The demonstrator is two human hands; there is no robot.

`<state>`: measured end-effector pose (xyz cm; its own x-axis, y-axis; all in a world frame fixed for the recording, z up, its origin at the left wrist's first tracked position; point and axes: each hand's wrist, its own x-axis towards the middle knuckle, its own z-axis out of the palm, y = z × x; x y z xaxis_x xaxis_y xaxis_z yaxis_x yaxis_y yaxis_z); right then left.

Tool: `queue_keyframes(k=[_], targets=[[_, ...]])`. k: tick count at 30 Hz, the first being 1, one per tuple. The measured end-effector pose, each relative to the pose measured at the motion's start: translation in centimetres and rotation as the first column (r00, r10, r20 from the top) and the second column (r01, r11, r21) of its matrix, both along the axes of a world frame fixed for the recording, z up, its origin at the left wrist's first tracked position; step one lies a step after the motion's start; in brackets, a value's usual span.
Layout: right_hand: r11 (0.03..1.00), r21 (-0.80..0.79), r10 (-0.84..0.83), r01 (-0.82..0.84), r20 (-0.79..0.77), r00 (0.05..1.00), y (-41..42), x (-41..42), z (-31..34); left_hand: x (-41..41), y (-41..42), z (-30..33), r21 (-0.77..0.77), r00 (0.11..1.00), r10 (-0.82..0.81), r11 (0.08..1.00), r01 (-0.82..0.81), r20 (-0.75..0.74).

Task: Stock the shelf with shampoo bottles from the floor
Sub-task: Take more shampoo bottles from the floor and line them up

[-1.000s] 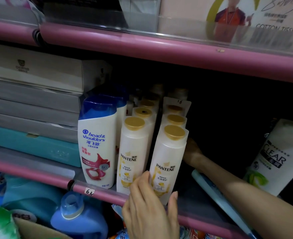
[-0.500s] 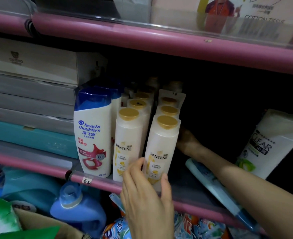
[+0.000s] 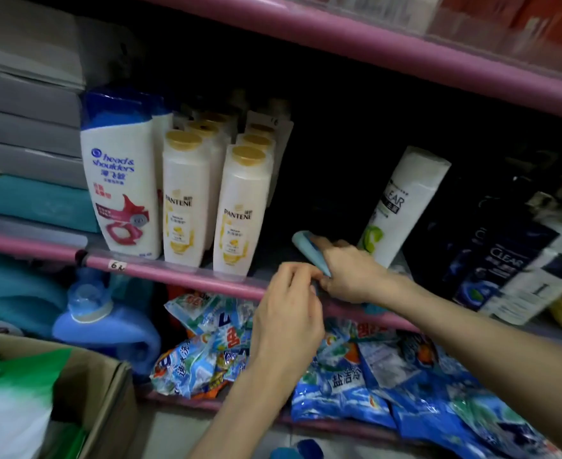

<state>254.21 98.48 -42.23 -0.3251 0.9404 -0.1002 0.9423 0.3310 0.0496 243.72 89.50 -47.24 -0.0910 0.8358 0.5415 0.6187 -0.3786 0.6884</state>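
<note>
At centre right of the frame our right hand (image 3: 349, 273) curls round a flat pale-blue object (image 3: 309, 251) lying on the pink shelf (image 3: 180, 276); we cannot tell what it is. Our left hand (image 3: 289, 309) sits just below and left of it, fingers bent, fingertips (image 3: 301, 271) meeting the right hand at the shelf edge; whether it pinches anything we cannot tell. Both forearms rise from the lower right of the frame.

Left of the hands, two rows of gold-capped Pantene bottles (image 3: 241, 210) stand upright beside a Head & Shoulders bottle (image 3: 124, 180). To the right a white Clear bottle (image 3: 402, 200) leans, with dark Clear packs (image 3: 501, 260) beyond.

We judge the stocking well under way: the Pantene rows look settled, while the dark gap between them and the Clear bottle remains unfilled. A cardboard box (image 3: 107, 385) sits at lower left; bottles on the floor are not clearly seen.
</note>
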Motion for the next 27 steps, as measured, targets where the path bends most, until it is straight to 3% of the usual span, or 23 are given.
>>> queue_keyframes(k=[4, 8, 9, 11, 13, 15, 16, 18, 21, 23, 25, 27], targets=[[1.000, -0.005, -0.006, 0.005, -0.099, 0.995, -0.6, 0.4, 0.7, 1.3, -0.9, -1.0, -0.089, 0.988, -0.153, 0.985, 0.149, -0.037], [0.993, -0.094, -0.102, 0.069, -0.409, 0.907, -1.2, 0.7, 2.7, 1.4, -1.0, -1.3, -0.148, 0.970, -0.238, 0.962, 0.228, -0.055], [0.974, -0.187, -0.210, 0.128, -0.531, 0.821, -1.5, 0.7, 3.3, 1.4, -1.0, -1.1, -0.151, 0.967, -0.249, 0.959, 0.240, -0.044], [0.856, -0.485, -0.499, 0.179, -0.685, 0.531, -2.4, 0.5, 4.7, 1.6, -0.8, -0.8, -0.096, 0.961, -0.274, 0.958, 0.271, -0.025], [0.715, -0.692, -0.693, 0.100, -0.681, 0.237, -3.1, 0.7, 6.0, 1.4, -0.5, -0.4, -0.003, 0.966, -0.258, 0.966, 0.258, 0.004], [0.588, -0.802, -0.809, -0.103, -0.587, -0.046, -3.8, 1.5, 7.2, 0.9, 0.0, 0.1, 0.033, 0.972, -0.208, 0.978, 0.205, 0.111], [0.528, -0.821, -0.849, -0.217, -0.511, -0.131, -4.3, 1.8, 7.7, 0.5, 0.2, 0.3, 0.026, 0.969, -0.185, 0.983, 0.184, 0.163], [0.451, -0.821, -0.891, -0.349, -0.436, -0.125, -5.5, 1.9, 8.3, 0.0, 0.4, 0.7, 0.008, 0.959, -0.174, 0.984, 0.177, 0.223], [0.402, -0.835, -0.899, -0.375, -0.438, 0.012, -6.3, 1.8, 8.4, -0.5, 0.4, 1.1, -0.033, 0.940, -0.166, 0.982, 0.184, 0.297], [0.394, -0.845, -0.897, -0.362, -0.439, 0.047, -6.5, 1.6, 8.7, -0.7, 0.2, 1.4, -0.065, 0.898, -0.172, 0.974, 0.216, 0.406], [0.462, -0.838, -0.858, -0.290, -0.505, 0.092, -6.5, 1.7, 8.9, -0.9, 0.2, 1.6, -0.067, 0.831, -0.206, 0.958, 0.279, 0.517], [0.606, -0.780, -0.739, -0.157, -0.625, 0.253, -6.8, 2.0, 8.7, -1.1, 0.1, 1.8, -0.060, 0.787, -0.234, 0.944, 0.325, 0.571]])
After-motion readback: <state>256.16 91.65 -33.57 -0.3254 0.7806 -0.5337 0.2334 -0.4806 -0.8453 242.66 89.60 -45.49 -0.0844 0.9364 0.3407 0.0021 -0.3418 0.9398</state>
